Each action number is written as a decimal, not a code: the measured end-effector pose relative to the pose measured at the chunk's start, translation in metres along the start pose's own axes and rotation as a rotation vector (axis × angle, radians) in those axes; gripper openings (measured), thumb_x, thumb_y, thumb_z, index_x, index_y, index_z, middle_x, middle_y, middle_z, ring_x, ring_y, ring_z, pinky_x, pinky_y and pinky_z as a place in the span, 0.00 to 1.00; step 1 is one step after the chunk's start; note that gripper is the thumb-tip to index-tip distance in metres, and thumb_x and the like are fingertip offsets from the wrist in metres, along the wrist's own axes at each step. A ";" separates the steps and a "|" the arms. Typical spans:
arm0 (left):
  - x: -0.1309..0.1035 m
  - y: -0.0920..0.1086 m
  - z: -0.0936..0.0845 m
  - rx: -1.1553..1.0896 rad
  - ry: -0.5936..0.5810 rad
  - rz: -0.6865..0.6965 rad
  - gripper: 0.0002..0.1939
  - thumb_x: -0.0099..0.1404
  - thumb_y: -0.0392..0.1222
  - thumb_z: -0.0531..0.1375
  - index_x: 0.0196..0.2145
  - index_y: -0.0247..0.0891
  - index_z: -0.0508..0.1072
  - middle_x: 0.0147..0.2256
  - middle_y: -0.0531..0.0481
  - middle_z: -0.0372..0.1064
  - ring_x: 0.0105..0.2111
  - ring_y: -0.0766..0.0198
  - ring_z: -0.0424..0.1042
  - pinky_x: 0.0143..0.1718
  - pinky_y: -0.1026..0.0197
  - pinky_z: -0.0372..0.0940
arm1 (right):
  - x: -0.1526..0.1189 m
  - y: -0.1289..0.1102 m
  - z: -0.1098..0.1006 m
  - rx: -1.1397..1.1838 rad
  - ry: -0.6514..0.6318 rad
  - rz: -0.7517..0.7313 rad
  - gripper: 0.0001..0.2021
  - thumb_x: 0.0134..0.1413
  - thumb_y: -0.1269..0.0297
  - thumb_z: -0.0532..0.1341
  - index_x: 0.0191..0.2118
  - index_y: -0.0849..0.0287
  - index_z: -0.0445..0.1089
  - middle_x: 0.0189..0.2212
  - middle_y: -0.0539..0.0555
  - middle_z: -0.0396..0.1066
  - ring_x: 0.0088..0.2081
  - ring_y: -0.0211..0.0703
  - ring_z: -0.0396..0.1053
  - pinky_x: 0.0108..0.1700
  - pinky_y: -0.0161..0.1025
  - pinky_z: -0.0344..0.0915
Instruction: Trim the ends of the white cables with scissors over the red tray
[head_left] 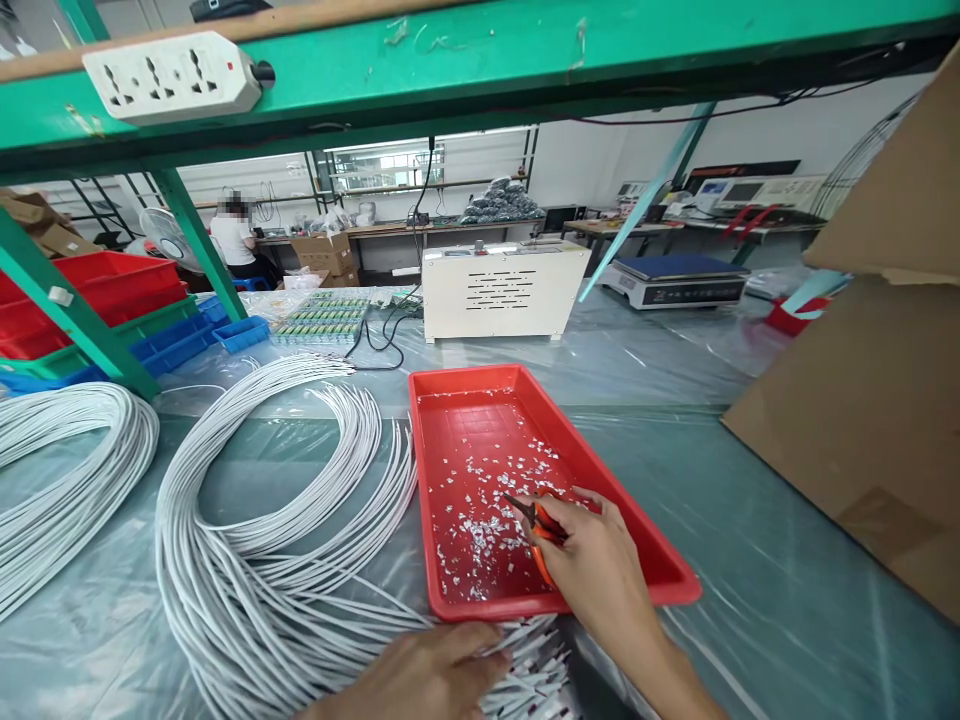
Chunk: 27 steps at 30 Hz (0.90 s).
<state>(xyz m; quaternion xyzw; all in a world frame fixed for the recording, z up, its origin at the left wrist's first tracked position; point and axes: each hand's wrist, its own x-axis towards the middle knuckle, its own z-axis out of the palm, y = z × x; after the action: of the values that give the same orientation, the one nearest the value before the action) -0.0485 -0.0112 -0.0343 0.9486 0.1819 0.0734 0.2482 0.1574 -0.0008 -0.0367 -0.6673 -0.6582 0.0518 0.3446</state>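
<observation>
My right hand (pixel 592 550) is closed around orange-handled wire cutters (pixel 546 530), their dark pointed jaws aimed left over a red plastic tray (pixel 495 608). Many small silvery scraps (pixel 484 535) are scattered over the tray's floor. Just below the tray's near rim, my left hand (pixel 439 672) is curled over white cables (pixel 300 590); its fingertips are partly hidden, close to the stripped-looking cable ends (pixel 536 670). These cables belong to a large loose coil to the left of the tray.
Another white cable coil (pixel 75 470) lies at the far left. Behind the tray stand a cream metal box (pixel 502 290) and a weighing scale (pixel 671 282). A cardboard box (pixel 862 440) borders the right side. A green beam (pixel 480 60) with a power strip (pixel 172 78) crosses overhead. A person sits far back.
</observation>
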 end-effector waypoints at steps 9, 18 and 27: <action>-0.005 -0.002 0.000 0.259 0.018 0.105 0.24 0.64 0.42 0.53 0.56 0.34 0.55 0.43 0.44 0.71 0.39 0.60 0.70 0.39 0.63 0.64 | 0.000 -0.003 -0.001 -0.017 -0.034 -0.037 0.09 0.44 0.75 0.56 0.29 0.54 0.69 0.26 0.47 0.74 0.29 0.43 0.70 0.50 0.48 0.52; 0.009 -0.043 -0.047 0.290 0.268 -0.539 0.13 0.64 0.35 0.50 0.46 0.39 0.67 0.42 0.46 0.70 0.41 0.60 0.68 0.41 0.60 0.62 | -0.001 -0.001 0.002 -0.012 0.009 -0.073 0.06 0.47 0.71 0.56 0.24 0.55 0.66 0.20 0.47 0.71 0.23 0.40 0.66 0.49 0.48 0.53; 0.041 -0.082 -0.028 0.308 0.248 -0.813 0.25 0.53 0.21 0.51 0.49 0.32 0.64 0.37 0.34 0.69 0.38 0.48 0.69 0.36 0.50 0.62 | 0.000 0.001 0.003 -0.052 -0.004 -0.100 0.08 0.47 0.71 0.56 0.21 0.55 0.61 0.17 0.45 0.66 0.21 0.39 0.64 0.48 0.45 0.54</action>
<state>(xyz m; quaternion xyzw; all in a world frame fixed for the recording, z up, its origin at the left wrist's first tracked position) -0.0422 0.0836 -0.0491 0.8100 0.5770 0.0552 0.0890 0.1567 0.0000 -0.0392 -0.6424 -0.6924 0.0186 0.3279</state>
